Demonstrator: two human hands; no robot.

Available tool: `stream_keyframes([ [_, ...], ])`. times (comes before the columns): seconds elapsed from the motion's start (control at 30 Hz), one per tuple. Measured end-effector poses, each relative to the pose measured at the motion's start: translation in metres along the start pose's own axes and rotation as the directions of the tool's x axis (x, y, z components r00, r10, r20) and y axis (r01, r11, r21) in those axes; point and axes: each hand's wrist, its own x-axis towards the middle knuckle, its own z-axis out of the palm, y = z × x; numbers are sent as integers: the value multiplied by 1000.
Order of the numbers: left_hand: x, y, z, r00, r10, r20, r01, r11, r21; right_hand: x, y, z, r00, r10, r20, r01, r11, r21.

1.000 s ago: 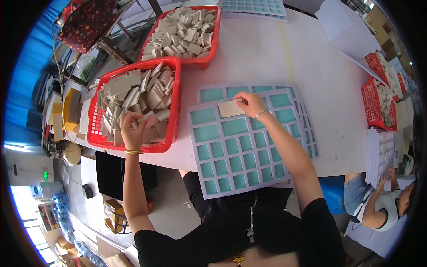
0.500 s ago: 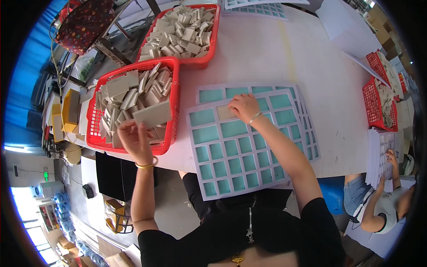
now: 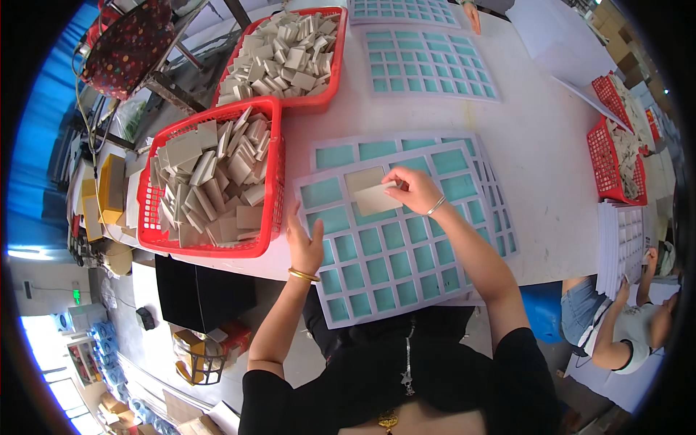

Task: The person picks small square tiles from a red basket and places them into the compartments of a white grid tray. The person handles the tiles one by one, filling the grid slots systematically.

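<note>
A white grid panel [image 3: 351,278] with teal openings lies before me on top of similar panels, its near edge over the table edge. My right hand [image 3: 415,191] pinches a flat grey-beige rectangular board piece [image 3: 375,200] by its right end. That piece is tilted over a wide opening in the panel's second row. A similar board piece [image 3: 364,177] fills the opening just behind it. My left hand [image 3: 306,245] is open at the panel's left edge, thumb and fingers apart, with nothing in it. Left of it, a red basket [image 3: 275,148] holds many loose board pieces [image 3: 210,181].
Behind that basket stands a second red basket [image 3: 338,54] full of pieces. More teal grid panels [image 3: 435,64] lie at the far side, near another person's hand [image 3: 473,17]. At right, a co-worker [image 3: 616,330] handles stacked white panels [image 3: 610,239] beside red baskets [image 3: 603,163].
The board piece that my left hand held over the basket is now in my right hand above the panel. My left hand has moved right and opened. A far panel has come into view.
</note>
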Motion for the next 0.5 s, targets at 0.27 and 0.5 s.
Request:
stream_keyframes([
  [0.27,7,-53,23,958,-276,76,286,916,-281,-7,19,13,999,-28,-18,25,990,-141],
  [0.5,23,-58,48,931,-317,182,361,873,-328,-20,26,3,994,25,-109,-53,964,-260],
])
